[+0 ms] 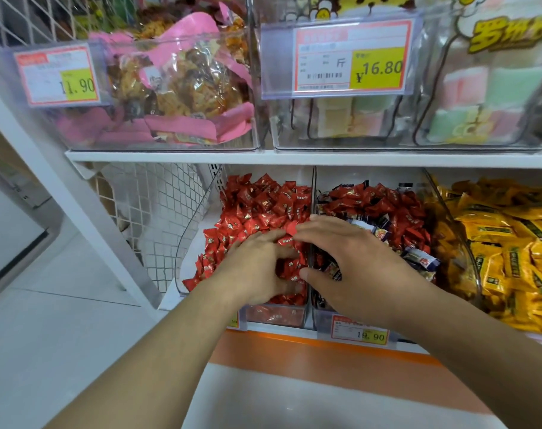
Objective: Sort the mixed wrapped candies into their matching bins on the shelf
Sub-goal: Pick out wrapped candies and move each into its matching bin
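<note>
glossy red foil candies [263, 205], clear plastic bins [186, 243], white wire mesh [158, 205]

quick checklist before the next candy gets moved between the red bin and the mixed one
1. Left hand over the all-red bin: ok, it rests on the red candies.
2. Right hand over the mixed bin: ok, with its fingers reaching past the divider over the red side.
3. Candy secured by the right hand: cannot tell; a red candy sits at the fingertips.
4. Strays left to sort: not ok, red candies and dark blue candies lie mixed.
5. Yellow candies kept apart: ok.
</note>
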Available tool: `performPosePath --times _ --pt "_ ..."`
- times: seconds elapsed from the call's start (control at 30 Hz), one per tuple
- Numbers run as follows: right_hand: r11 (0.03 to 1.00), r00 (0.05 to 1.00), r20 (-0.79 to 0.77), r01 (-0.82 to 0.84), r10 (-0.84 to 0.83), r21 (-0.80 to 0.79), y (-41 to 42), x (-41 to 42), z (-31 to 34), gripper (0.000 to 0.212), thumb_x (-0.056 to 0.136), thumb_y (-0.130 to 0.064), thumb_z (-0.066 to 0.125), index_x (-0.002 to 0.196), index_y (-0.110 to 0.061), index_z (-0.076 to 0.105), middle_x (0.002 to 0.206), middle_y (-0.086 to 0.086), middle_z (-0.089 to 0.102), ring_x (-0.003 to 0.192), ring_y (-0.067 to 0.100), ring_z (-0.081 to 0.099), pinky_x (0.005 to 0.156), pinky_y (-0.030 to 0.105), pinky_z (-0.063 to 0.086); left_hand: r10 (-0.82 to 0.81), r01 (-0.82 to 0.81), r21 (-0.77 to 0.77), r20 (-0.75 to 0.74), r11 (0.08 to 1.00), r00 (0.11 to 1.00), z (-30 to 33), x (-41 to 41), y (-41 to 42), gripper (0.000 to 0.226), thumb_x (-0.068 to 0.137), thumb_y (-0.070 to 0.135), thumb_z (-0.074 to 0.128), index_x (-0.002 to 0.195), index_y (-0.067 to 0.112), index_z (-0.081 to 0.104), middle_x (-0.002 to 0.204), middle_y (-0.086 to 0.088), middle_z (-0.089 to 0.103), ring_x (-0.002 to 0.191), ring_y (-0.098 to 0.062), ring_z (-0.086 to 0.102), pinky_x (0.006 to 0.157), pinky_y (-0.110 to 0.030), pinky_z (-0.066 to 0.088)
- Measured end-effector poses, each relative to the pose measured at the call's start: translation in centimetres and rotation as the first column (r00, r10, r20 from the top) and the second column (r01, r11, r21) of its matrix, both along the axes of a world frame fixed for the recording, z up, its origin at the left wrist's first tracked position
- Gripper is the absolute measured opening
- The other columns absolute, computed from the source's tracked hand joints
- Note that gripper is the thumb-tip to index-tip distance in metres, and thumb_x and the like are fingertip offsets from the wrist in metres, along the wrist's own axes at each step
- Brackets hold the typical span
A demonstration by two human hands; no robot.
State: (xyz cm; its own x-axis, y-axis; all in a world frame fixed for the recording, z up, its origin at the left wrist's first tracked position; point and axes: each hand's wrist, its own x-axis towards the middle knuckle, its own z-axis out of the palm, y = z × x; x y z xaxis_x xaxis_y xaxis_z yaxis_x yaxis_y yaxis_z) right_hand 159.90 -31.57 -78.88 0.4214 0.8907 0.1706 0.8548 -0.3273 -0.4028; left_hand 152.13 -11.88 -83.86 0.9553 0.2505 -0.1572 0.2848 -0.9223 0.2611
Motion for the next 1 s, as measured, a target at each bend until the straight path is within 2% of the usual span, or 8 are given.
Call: performPosePath --times 0.13,0.27,0.4,0.57,0.67,0.83,0.93,1.0 --pt "1.000 1.000 0.002 0.003 -0.002 -0.016 0.0 0.0 0.1 0.058 0.100 -0.044 0.060 0.155 -0.035 0.041 0.160 -0.023 0.035 0.151 -0.007 0.010 0.115 0.009 0.000 0.039 -0.040 0.068 0.017 0.997 0.999 0.6 -0.1 0.1 0.054 0.075 0.061 0.081 0.125 0.042 0.070 0.152 0.017 0.045 0.129 -0.016 0.054 0.104 -0.041 0.050" --pt "1.000 1.000 -0.012 0.008 -0.009 -0.029 -0.1 0.0 0.2 0.059 0.102 -0.047 0.057 0.156 -0.036 0.038 0.163 -0.023 0.029 0.152 -0.006 0.007 0.121 0.016 0.002 0.112 -0.113 0.009 0.102 0.994 0.989 0.9 -0.7 0.4 0.038 0.076 0.047 0.086 0.112 0.040 0.076 0.133 0.015 0.063 0.116 -0.013 0.062 0.098 -0.034 0.053" --pt "0.999 1.000 -0.015 0.005 -0.006 -0.032 -0.3 0.1 0.3 0.059 0.102 -0.048 0.055 0.157 -0.036 0.037 0.164 -0.023 0.027 0.153 -0.006 0.005 0.126 0.022 0.006 0.153 -0.158 0.007 0.219 0.987 0.964 1.0 -1.1 1.4 0.025 0.078 0.031 0.088 0.102 0.031 0.081 0.124 0.014 0.067 0.112 -0.011 0.063 0.099 -0.025 0.047" --pt "1.000 1.000 -0.015 0.003 -0.004 -0.031 -0.2 0.1 0.4 0.058 0.102 -0.047 0.056 0.156 -0.036 0.039 0.164 -0.023 0.028 0.152 -0.007 0.005 0.119 0.015 0.001 0.244 -0.261 0.012 0.317 0.965 0.916 0.7 -1.2 2.5 0.025 0.081 0.025 0.087 0.105 0.027 0.081 0.127 0.011 0.064 0.116 -0.012 0.060 0.102 -0.022 0.042" --pt "0.999 1.000 -0.013 0.003 -0.003 -0.041 -0.2 0.1 0.4 0.058 0.102 -0.047 0.056 0.156 -0.036 0.038 0.164 -0.023 0.028 0.152 -0.007 0.005 0.116 0.011 -0.003 0.228 -0.250 0.022 0.343 0.968 0.911 0.4 -1.2 3.0 0.026 0.081 0.021 0.086 0.106 0.025 0.080 0.128 0.010 0.063 0.116 -0.013 0.060 0.100 -0.023 0.043" --pt "0.998 1.000 -0.005 0.001 -0.001 -0.060 -0.2 0.2 0.4 0.059 0.102 -0.048 0.055 0.157 -0.037 0.036 0.164 -0.024 0.026 0.152 -0.008 0.004 0.104 0.003 -0.010 0.213 -0.246 0.040 0.379 0.968 0.901 0.4 -1.4 3.2 0.027 0.084 0.014 0.082 0.110 0.023 0.078 0.126 0.012 0.062 0.112 -0.010 0.061 0.092 -0.013 0.036" --pt "0.999 1.000 0.001 -0.003 0.003 -0.053 -0.1 0.2 0.4 0.059 0.102 -0.047 0.056 0.157 -0.035 0.038 0.163 -0.023 0.028 0.152 -0.007 0.005 0.106 0.004 -0.009 0.187 -0.202 -0.005 0.400 0.979 0.897 0.7 -1.6 3.0 0.030 0.088 0.016 0.078 0.116 0.026 0.076 0.131 0.011 0.060 0.120 -0.010 0.057 0.099 -0.009 0.030" --pt "0.999 1.000 0.007 -0.005 0.005 -0.050 -0.1 0.1 0.3 0.059 0.102 -0.047 0.056 0.157 -0.034 0.038 0.163 -0.022 0.029 0.152 -0.007 0.006 0.106 0.003 -0.010 0.158 -0.163 -0.016 0.362 0.986 0.919 1.0 -1.6 2.5 0.041 0.090 0.026 0.077 0.129 0.034 0.069 0.145 0.014 0.052 0.136 -0.012 0.044 0.112 -0.018 0.026"
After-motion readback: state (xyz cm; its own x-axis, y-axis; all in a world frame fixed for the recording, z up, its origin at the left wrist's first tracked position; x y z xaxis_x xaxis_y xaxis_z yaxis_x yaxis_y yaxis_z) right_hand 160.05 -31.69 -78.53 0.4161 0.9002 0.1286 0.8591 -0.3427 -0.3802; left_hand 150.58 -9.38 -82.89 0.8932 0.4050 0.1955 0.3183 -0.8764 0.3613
